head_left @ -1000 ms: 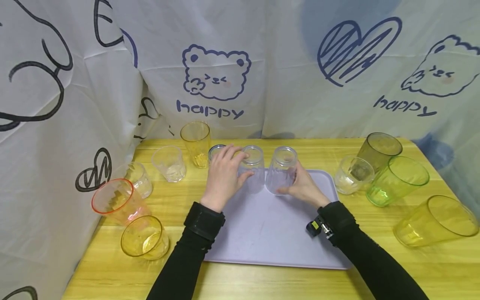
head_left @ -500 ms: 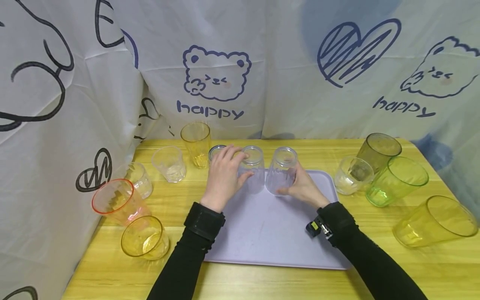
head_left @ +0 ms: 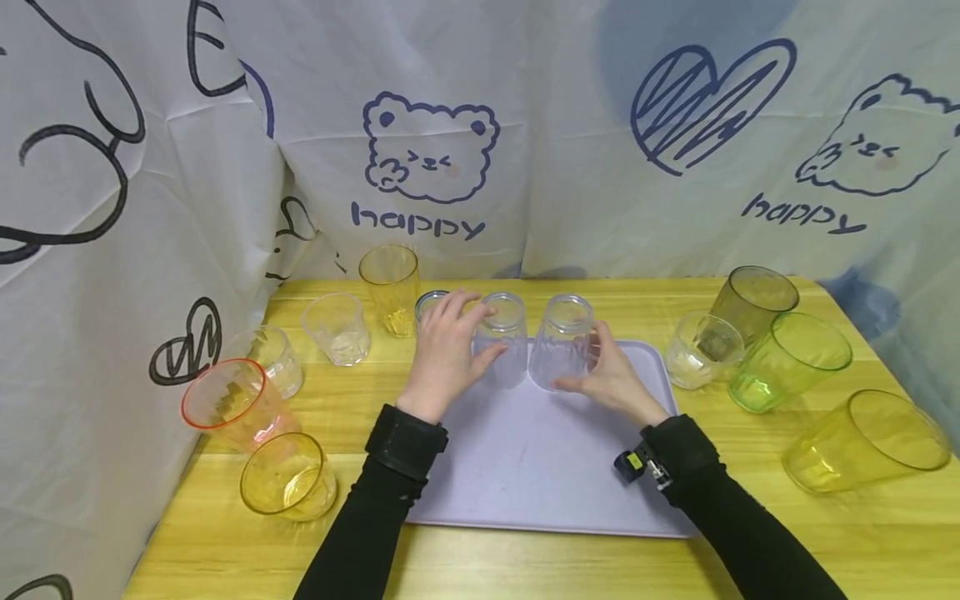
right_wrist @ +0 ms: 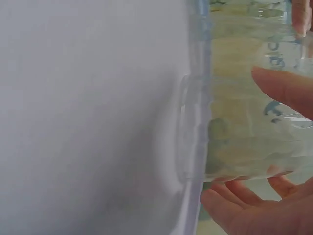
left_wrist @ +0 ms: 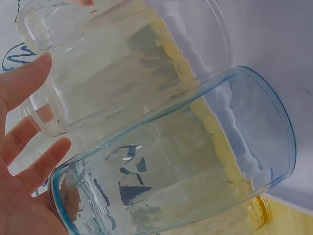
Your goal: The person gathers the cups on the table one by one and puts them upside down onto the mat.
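Observation:
Three upside-down drinking glasses line the far edge of a pale lilac tray (head_left: pixel 540 467). The leftmost, a blue-tinted glass (left_wrist: pixel 171 161), is mostly behind my left hand (head_left: pixel 446 346) in the head view. That hand's fingers are spread around the bases of the blue-tinted glass and the middle clear glass (head_left: pixel 502 350), with the thumb beside the middle one. My right hand (head_left: pixel 611 375) is at the right side of the right-hand clear glass (head_left: pixel 561 346). Its thumb and loosely bent fingers lie around that glass in the right wrist view, without a firm grip.
On the left stand an amber tumbler (head_left: pixel 390 292), two clear glasses, a red-rimmed glass (head_left: pixel 232 404) and a yellow glass (head_left: pixel 288 479). On the right are a clear glass (head_left: pixel 703 350), a grey glass (head_left: pixel 757 292), a green glass (head_left: pixel 791 362) and a tall yellow one (head_left: pixel 866 442).
My right hand has eased slightly to the right, its fingers loosening from the right-hand clear glass. My left hand and the three upside-down glasses stay in place.

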{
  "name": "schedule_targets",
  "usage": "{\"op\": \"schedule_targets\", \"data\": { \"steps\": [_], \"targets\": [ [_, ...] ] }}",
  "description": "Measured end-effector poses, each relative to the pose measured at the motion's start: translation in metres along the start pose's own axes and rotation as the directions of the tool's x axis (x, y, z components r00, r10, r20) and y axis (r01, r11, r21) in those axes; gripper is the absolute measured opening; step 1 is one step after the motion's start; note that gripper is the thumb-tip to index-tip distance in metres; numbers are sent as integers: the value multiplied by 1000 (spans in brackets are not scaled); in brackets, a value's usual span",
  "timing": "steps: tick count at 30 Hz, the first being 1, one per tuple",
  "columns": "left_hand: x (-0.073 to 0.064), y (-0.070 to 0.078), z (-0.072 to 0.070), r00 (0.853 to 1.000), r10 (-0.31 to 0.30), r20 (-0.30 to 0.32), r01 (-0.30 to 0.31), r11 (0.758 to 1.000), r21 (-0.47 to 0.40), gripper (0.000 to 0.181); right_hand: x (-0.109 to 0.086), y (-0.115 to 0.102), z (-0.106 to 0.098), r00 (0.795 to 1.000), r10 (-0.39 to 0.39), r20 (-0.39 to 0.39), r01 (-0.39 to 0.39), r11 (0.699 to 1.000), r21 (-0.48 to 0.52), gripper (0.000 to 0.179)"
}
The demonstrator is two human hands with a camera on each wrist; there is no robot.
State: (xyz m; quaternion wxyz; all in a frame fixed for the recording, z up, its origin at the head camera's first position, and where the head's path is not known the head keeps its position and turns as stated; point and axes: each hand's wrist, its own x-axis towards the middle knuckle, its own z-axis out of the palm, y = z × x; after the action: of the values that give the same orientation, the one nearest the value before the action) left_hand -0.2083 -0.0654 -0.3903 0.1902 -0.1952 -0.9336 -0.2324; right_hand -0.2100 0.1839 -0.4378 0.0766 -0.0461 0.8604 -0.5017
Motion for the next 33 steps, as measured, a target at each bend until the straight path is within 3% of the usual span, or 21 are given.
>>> {"op": "schedule_targets", "data": {
  "steps": [6, 11, 14, 17, 21, 24, 27, 28, 30, 33],
  "targets": [
    [0, -1, -6, 1000, -20, -8, 19, 992, -126, 52, -11, -10, -3, 996, -70, -59, 75, 993, 89, 98],
    [-1, -3, -12, 998, -49, -42, 37, 967, -252, 55, -21, -21, -4, 978, -129, -163, 152, 979, 138, 92],
    [-3, -4, -13, 993, -81, -82, 50, 943, -328, 51, -27, -30, -4, 954, -174, -243, 217, 962, 164, 87],
    [-5, -6, -14, 979, -118, -165, 42, 914, -403, 45, -32, -38, -1, 911, -241, -333, 308, 937, 165, 79],
    [-7, -10, -16, 933, -190, -306, 15, 870, -492, 40, -37, -50, 3, 833, -324, -448, 427, 892, 149, 66],
    [-8, -16, -18, 886, -271, -376, 20, 833, -554, 39, -41, -60, 8, 768, -403, -498, 537, 829, 157, 56],
    [-9, -22, -20, 843, -365, -396, 51, 787, -615, 42, -45, -68, 15, 729, -474, -495, 624, 756, 196, 50],
    [-9, -25, -20, 829, -395, -397, 63, 770, -635, 43, -46, -71, 17, 729, -486, -483, 637, 740, 217, 49],
    [-10, -30, -20, 804, -454, -383, 99, 739, -666, 46, -48, -77, 22, 752, -484, -447, 629, 729, 270, 49],
    [-11, -37, -19, 778, -528, -341, 156, 687, -709, 52, -50, -86, 29, 803, -456, -383, 579, 750, 321, 52]
  ]
}}
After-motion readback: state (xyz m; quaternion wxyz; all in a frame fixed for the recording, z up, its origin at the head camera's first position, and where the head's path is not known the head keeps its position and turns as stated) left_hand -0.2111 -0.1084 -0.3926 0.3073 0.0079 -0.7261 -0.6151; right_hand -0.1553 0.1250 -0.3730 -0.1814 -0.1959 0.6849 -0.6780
